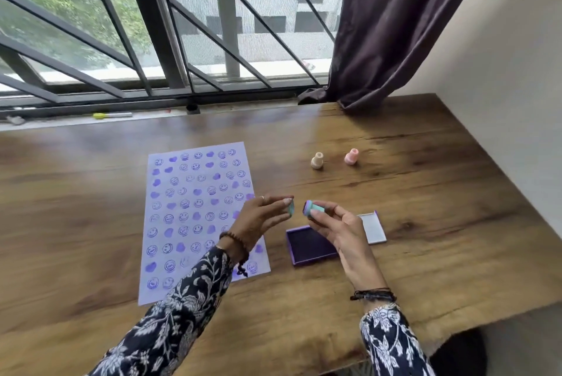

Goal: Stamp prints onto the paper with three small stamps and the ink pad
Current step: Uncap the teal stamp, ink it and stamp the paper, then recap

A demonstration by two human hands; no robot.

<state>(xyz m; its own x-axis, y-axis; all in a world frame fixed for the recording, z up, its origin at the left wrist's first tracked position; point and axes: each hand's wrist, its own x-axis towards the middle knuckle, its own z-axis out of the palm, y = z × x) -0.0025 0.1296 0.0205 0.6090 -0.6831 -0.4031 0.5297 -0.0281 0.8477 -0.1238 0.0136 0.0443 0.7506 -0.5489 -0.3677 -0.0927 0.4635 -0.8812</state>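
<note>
Teal stamp point(314, 209) is pinched in the right hand point(340, 231), fingers curled around its body, inked purple face turned toward 9 o'clock. Left hand point(261, 217) is closed on a small teal cap point(291, 206) just beside it, so the two pieces look freshly apart or about to go back together, can't tell which.

Ink pad point(310, 244) sits open right under the hands, its lid point(373, 228) at 3 o'clock of it. Paper point(200, 217) lies at 9 o'clock of the pad, nearly full of purple smileys and hearts. Beige stamp point(317, 160) and pink stamp point(352, 157) stand at 12 o'clock, well apart from the hands.

If I were stamping next: park the cap, dab straight down on the pad, then press flat into one of the few gaps near the bottom edge. No rocking, or it smears.
</note>
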